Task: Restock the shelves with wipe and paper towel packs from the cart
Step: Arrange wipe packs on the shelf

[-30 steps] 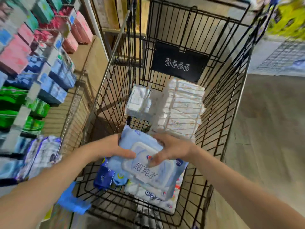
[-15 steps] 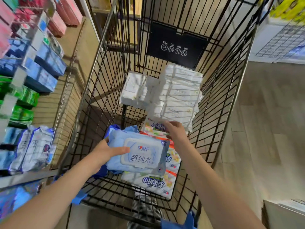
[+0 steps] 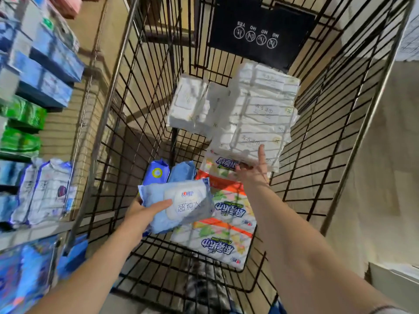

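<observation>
My left hand [image 3: 141, 213] holds a light-blue wipe pack [image 3: 181, 205] with a white lid over the near part of the black wire cart [image 3: 127, 91], thumb across its top. My right hand [image 3: 252, 172] reaches deeper into the cart and grips the lower edge of a white wipe pack [image 3: 256, 141] in a tall white stack; its thumb lies up against the pack's face and its fingers curl under the edge. Under the right wrist lie orange-and-white paper towel packs [image 3: 224, 232]. Two blue packs [image 3: 169, 172] stand behind the held one.
Shelves on the left carry blue boxes [image 3: 52, 71], green packs [image 3: 21, 125] and white-and-blue wipe packs [image 3: 43, 191]. Another white pack [image 3: 188, 100] leans at the cart's back. A black sign [image 3: 260, 32] hangs on the far wall of the cart. Tan floor lies to the right.
My right hand let go of the light-blue pack and reached forward to the white stack. My left hand now holds the blue pack alone, a little further left.
</observation>
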